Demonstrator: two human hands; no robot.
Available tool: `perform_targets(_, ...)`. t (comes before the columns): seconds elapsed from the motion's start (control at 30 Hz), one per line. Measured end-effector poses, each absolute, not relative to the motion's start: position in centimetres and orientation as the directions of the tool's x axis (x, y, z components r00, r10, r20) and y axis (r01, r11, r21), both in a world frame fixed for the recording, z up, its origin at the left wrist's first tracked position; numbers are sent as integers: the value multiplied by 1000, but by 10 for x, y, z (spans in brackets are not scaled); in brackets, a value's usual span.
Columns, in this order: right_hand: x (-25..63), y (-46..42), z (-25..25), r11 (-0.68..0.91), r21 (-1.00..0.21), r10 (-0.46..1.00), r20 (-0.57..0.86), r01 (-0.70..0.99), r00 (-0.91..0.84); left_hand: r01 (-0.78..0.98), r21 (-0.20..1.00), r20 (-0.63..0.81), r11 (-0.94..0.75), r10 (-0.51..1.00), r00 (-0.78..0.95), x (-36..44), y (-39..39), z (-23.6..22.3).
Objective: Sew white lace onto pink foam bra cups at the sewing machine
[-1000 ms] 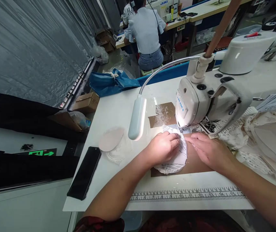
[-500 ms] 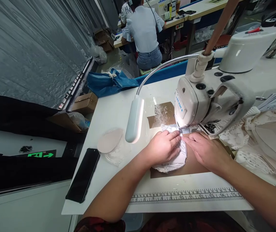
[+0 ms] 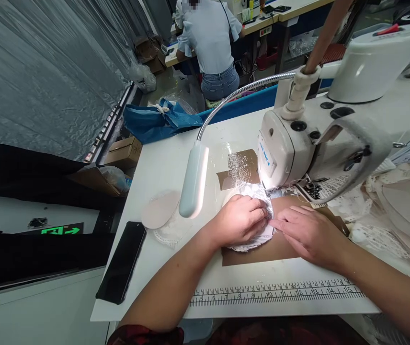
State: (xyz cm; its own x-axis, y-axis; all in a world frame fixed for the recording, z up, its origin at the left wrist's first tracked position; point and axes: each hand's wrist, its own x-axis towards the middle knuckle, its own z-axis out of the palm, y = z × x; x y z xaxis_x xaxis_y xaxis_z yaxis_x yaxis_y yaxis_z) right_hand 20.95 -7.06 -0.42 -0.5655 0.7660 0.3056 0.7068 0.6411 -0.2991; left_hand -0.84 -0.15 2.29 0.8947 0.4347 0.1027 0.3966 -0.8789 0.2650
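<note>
A rounded white lace fabric piece [image 3: 256, 191] lies below the needle area of the white sewing machine [image 3: 280, 151]. My left hand [image 3: 243, 218] rests over it, fingers curled and pressed onto the lace near its right edge. From the other side, my right hand [image 3: 309, 232] reaches that edge, with thumb and forefinger pinched together at the fabric. Its palm is just above the brown sheet [image 3: 251, 258] on the table. The fingertips partly hide the edge they hold.
A lamp [image 3: 193, 182] on a bendy metal neck hangs left of the machine. A phone [image 3: 121, 261] and beige oval pieces [image 3: 160, 211] lie at the left. Lace and beige pieces [image 3: 406, 206] are heaped at the right. Another person [image 3: 214, 43] sits ahead.
The lace piece has turned under my left hand, and more of its rounded edge shows near the needle. My right hand has drawn slightly back towards me. The camera view has shifted a little.
</note>
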Motion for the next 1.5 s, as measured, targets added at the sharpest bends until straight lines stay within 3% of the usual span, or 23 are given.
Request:
perform_targets(0.4,205,-62,0,550,-40,779,383,834,-496,437,200,54,-877,455,889,-7,-5,27)
perform_targets(0.73,198,-60,-4,450,4,837,346,893,-424,469,164,134,-868,491,861,-2,-2,17)
perform_targets(0.83,201,-61,-4,449,-14,836,358,893,-415,469,167,150,-867,493,857,-2,-1,17)
perform_targets(0.97,207,-65,-1,570,-101,770,411,815,-488,429,210,180,-879,466,866,-5,0,18)
perform_targets(1.17,209,-70,-3,607,-202,778,352,769,-521,351,316,174,-881,418,892,-7,1,19)
perform_targets(1.5,211,-67,0,588,-250,800,317,769,-509,357,263,154,-896,404,902,-8,0,22)
